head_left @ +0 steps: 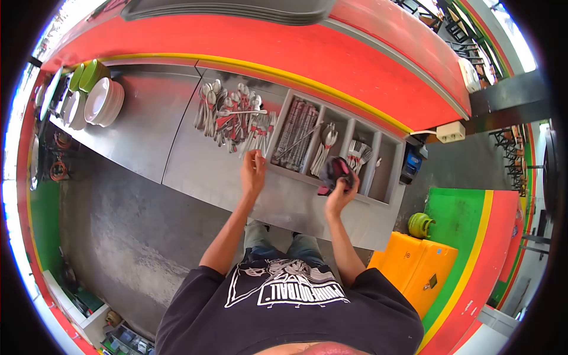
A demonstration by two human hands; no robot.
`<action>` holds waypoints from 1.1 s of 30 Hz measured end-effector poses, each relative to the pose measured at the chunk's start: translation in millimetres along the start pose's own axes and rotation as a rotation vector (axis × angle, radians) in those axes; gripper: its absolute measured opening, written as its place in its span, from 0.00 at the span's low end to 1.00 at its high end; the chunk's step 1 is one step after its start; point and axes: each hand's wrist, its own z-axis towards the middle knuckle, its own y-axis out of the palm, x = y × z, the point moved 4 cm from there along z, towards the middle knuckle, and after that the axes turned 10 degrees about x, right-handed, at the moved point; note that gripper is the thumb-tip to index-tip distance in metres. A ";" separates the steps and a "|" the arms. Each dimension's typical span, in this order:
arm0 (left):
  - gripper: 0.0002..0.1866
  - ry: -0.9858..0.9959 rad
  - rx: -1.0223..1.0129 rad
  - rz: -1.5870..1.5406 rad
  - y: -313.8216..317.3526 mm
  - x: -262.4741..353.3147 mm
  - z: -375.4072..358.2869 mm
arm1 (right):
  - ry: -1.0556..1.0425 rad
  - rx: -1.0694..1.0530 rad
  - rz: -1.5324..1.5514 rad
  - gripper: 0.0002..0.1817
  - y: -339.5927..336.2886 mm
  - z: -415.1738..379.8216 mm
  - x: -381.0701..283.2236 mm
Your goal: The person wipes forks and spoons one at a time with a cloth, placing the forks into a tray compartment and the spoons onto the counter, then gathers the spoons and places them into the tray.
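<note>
My left hand (253, 173) is at the lower edge of a loose cutlery pile. Its fingers are pressed together by the handle ends of some forks (260, 125); what they pinch is too small to make out. Spoons (212, 103) lie left of these forks, some with red handles. My right hand (343, 194) is wrapped round a bunched dark cloth (336, 170) with pink patches. It hovers over the front edge of a grey cutlery tray (349, 188). Inside the tray, separate compartments hold spoons (326, 145), forks (357, 155) and a dense stack of slim metallic pieces (296, 131).
The steel counter (198, 177) runs under everything. White bowls (105, 102) and green bowls (93, 74) are stacked at its left end. A red ledge (236, 41) carrying dark trays (231, 10) rises behind. An orange box (414, 269) and green gas cylinder (420, 225) stand at right.
</note>
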 end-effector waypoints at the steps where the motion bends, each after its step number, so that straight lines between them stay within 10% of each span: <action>1: 0.13 0.075 0.026 0.110 -12.0 -15.7 16.3 | 0.003 -0.054 0.007 0.19 21.2 -14.6 -2.7; 11: 0.09 0.437 0.082 0.743 -29.8 -66.0 60.9 | 0.101 -0.368 0.035 0.15 167.0 -119.0 20.5; 19: 0.13 0.427 -0.327 0.874 -24.6 -81.3 79.8 | 0.200 -0.288 -0.034 0.15 143.3 -114.6 16.1; 33: 0.18 -0.120 -0.269 -0.300 -25.3 29.6 40.8 | 0.240 -0.573 -0.259 0.26 182.3 -88.9 17.5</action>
